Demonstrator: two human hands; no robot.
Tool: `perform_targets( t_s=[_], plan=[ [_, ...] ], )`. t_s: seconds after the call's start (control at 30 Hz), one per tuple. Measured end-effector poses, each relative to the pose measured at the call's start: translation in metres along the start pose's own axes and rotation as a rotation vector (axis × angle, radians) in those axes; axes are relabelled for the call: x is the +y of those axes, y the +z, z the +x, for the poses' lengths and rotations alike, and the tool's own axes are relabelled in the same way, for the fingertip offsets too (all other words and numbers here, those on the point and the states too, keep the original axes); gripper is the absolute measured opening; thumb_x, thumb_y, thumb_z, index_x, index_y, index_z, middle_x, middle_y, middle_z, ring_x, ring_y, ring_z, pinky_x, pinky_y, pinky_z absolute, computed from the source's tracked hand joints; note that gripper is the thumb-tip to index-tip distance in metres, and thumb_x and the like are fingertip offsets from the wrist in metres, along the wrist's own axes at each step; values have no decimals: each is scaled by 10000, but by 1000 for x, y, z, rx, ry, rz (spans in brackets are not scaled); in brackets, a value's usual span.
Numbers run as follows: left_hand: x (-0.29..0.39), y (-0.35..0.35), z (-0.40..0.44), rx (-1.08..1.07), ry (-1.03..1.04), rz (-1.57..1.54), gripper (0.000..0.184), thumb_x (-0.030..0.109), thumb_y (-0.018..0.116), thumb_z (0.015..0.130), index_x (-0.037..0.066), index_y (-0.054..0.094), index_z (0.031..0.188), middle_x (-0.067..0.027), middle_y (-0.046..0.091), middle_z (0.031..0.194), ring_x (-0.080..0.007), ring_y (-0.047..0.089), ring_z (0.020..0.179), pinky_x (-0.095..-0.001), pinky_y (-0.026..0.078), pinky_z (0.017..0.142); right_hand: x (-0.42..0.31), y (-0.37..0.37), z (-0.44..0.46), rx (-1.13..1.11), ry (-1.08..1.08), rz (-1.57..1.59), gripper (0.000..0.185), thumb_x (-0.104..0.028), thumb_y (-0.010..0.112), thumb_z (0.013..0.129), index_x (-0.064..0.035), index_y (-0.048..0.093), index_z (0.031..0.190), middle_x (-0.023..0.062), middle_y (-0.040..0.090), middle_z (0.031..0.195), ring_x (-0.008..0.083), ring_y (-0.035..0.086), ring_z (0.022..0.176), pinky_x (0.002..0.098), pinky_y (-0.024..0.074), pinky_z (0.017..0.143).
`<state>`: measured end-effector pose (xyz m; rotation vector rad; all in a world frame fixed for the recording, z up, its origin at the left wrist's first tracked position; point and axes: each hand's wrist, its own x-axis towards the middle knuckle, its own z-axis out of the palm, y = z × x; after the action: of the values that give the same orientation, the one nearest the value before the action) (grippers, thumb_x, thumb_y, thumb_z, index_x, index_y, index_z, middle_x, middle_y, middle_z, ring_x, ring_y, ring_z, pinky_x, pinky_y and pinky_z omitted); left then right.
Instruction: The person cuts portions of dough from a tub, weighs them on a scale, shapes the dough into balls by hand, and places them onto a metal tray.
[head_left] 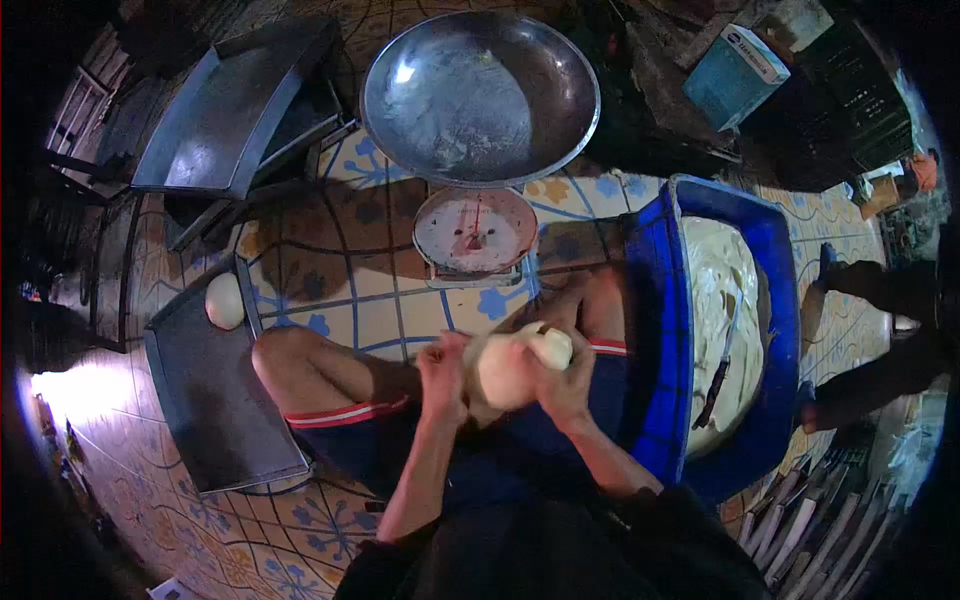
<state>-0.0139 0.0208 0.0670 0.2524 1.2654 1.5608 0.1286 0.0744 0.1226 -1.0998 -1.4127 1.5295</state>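
Head view: dough (497,380) sits mid-frame, the right hand (564,388) pinching a bulging fold between its fingers; the left hand (443,382) curls at its left side, grip unclear. Probably soft, stretchy, light; best cupped underneath.

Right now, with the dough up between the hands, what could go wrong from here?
Soft dough: it is held above the lap with nothing but the legs and floor tiles beneath, so a slip could dirty it.
Dark-handled tool: it lies loose on the pale mass in the blue crate, so a hand reaching in might knock it.
Dough ball: it sits at the far corner of the tray, so a bump could perhaps roll it out.
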Motion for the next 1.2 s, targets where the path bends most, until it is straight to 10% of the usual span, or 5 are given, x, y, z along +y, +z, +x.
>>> perform_targets(
  t_s=[0.3,0.63,0.73,0.97,1.2],
  plan=[
    [-10,4,-22,83,92,-2,345,354,628,901,10,594,893,-60,605,858,-180,603,879,-345,518,775,10,2,3,-104,-201,-248,391,-286,713,827,3,590,1059,62,639,976,145,597,927,323,469,859],
    [-35,-45,-6,-252,-42,-580,481,399,632,878,27,501,1153,-109,594,1108,-203,597,931,-360,506,794,4,14,-2,30,516,315,300,-249,730,822,-25,602,976,-13,592,906,96,552,818,247,455,704],
    [-3,-6,-24,9,-8,16,413,245,686,863,8,520,1159,-52,604,985,-115,545,839,-281,467,719,-6,18,5,-293,-342,-352,240,-155,745,773,-11,598,897,5,568,779,93,528,744,255,428,644],
    [-9,-32,-12,-223,-95,-523,458,436,625,880,23,549,1065,-121,604,1078,-217,606,975,-355,516,844,-15,35,1,19,357,98,239,-204,697,849,-22,598,729,-15,566,659,43,489,640,228,399,570],
    [9,-26,-11,-236,34,-168,892,484,750,746,75,274,1380,-158,535,1206,-231,559,1078,-354,471,918,-10,30,2,-386,-168,-269,239,-211,646,861,3,659,966,145,607,1121,184,585,1005,314,483,814]
  ],
)
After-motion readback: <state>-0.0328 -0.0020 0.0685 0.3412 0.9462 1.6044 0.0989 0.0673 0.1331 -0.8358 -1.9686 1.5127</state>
